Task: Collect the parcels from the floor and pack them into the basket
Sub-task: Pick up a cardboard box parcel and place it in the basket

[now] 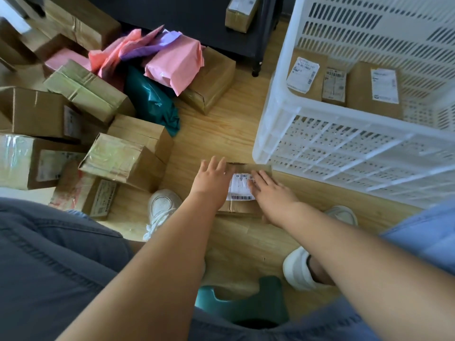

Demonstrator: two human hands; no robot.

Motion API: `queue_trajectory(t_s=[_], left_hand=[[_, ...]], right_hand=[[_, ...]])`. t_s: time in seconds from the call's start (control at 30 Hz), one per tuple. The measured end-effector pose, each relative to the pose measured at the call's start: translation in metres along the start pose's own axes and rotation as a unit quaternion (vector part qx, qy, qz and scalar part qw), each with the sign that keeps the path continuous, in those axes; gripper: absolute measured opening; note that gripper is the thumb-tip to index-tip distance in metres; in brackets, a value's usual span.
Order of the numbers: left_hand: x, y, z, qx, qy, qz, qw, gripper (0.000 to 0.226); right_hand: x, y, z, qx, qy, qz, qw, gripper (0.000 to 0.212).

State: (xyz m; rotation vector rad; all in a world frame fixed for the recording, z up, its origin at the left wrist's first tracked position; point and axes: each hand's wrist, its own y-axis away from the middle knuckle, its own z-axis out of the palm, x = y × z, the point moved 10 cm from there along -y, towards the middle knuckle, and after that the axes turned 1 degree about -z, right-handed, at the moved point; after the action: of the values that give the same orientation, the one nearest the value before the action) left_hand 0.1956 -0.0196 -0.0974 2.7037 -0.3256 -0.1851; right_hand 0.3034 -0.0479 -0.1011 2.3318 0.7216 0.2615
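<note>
Parcel: We see a flat brown cardboard parcel with a white shipping label (240,188) lying on the light wooden floor (221,134), touching or just beside the near corner of the basket.
Left hand: Our left hand (213,173) rests on the parcel's left edge, fingers straight and spread, gripping nothing.
Right hand: Our right hand (270,190) lies flat on the parcel's top beside the label, fingers extended and relaxed.
Basket: The tall white slatted plastic basket (283,114) stands to the right; three brown labelled boxes (371,89) lie inside.
Pile: To the left we see taped brown cartons (123,158), a pink plastic mailer (176,66) and a teal mailer bag (150,99), heaped together.
Seat: A teal plastic stool (246,306) shows beneath us.
</note>
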Motion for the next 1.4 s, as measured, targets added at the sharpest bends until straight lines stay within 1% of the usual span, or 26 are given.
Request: queue_trajectory(t_s=[0.07, 0.17, 0.27, 0.4, 0.47, 0.53, 0.63, 0.7, 0.77, 0.83, 0.87, 0.93, 1.0, 1.1, 1.17, 1.2, 1.3, 1.33, 1.4], left_hand=[[0.002, 0.001, 0.009, -0.022, -0.02, -0.013, 0.999, 0.074], [-0.001, 0.004, 0.015, -0.052, 0.001, -0.028, 0.998, 0.075], [-0.004, 0.007, 0.009, -0.049, 0.029, -0.05, 0.997, 0.077], [-0.011, 0.016, 0.01, -0.049, 0.058, -0.109, 0.991, 0.066], [-0.014, 0.021, 0.017, -0.066, 0.048, -0.133, 0.988, 0.065], [-0.019, 0.027, 0.024, -0.077, 0.057, -0.163, 0.982, 0.064], [-0.029, 0.037, 0.03, -0.067, 0.092, -0.202, 0.973, 0.062], [-0.034, 0.038, 0.028, -0.047, 0.105, -0.208, 0.971, 0.061], [-0.036, 0.037, 0.024, -0.034, 0.116, -0.211, 0.97, 0.06], [-0.037, 0.036, 0.022, -0.03, 0.137, -0.221, 0.965, 0.064], [-0.038, 0.036, 0.022, -0.031, 0.147, -0.228, 0.962, 0.066], [-0.042, 0.035, 0.023, -0.032, 0.159, -0.244, 0.956, 0.061], [-0.048, 0.037, 0.028, -0.051, 0.192, -0.27, 0.942, 0.056], [-0.052, 0.039, 0.039, -0.09, 0.258, -0.301, 0.913, 0.064], [-0.053, 0.041, 0.046, -0.109, 0.288, -0.316, 0.897, 0.064], [-0.054, 0.041, 0.051, -0.118, 0.303, -0.323, 0.889, 0.061], [-0.053, 0.043, 0.059, -0.143, 0.347, -0.331, 0.866, 0.053], [-0.053, 0.044, 0.061, -0.149, 0.361, -0.331, 0.859, 0.05], [-0.05, 0.047, 0.063, -0.163, 0.395, -0.331, 0.841, 0.043]], right_hand=[[0.002, 0.004, 0.0, 0.012, -0.009, -0.01, 1.0, 0.096], [0.007, 0.004, 0.003, 0.018, -0.02, -0.017, 1.0, 0.096], [0.009, 0.003, 0.001, 0.045, -0.028, -0.006, 0.999, 0.096], [0.007, 0.004, -0.001, 0.07, -0.084, 0.05, 0.993, 0.096], [0.003, 0.004, -0.002, 0.073, -0.099, 0.069, 0.99, 0.098], [0.005, 0.003, -0.002, 0.074, -0.108, 0.11, 0.985, 0.096], [0.015, 0.005, 0.004, 0.051, -0.169, 0.203, 0.963, 0.085], [0.019, 0.005, 0.007, 0.026, -0.208, 0.235, 0.949, 0.077], [0.021, 0.004, 0.008, 0.016, -0.239, 0.243, 0.94, 0.075], [0.024, 0.003, 0.007, 0.03, -0.31, 0.25, 0.917, 0.074], [0.025, 0.003, 0.008, 0.032, -0.348, 0.249, 0.903, 0.076], [0.02, 0.002, 0.006, 0.032, -0.408, 0.229, 0.883, 0.083], [0.016, 0.001, 0.002, 0.043, -0.446, 0.207, 0.87, 0.087], [0.017, -0.007, 0.0, 0.062, -0.485, 0.203, 0.848, 0.087], [0.02, -0.013, 0.007, 0.052, -0.489, 0.225, 0.841, 0.081], [0.019, -0.016, 0.013, 0.041, -0.489, 0.226, 0.841, 0.074], [0.005, -0.025, 0.03, -0.004, -0.488, 0.187, 0.852, 0.039], [0.003, -0.027, 0.036, -0.017, -0.484, 0.18, 0.856, 0.034], [0.001, -0.025, 0.037, -0.032, -0.474, 0.175, 0.862, 0.031]])
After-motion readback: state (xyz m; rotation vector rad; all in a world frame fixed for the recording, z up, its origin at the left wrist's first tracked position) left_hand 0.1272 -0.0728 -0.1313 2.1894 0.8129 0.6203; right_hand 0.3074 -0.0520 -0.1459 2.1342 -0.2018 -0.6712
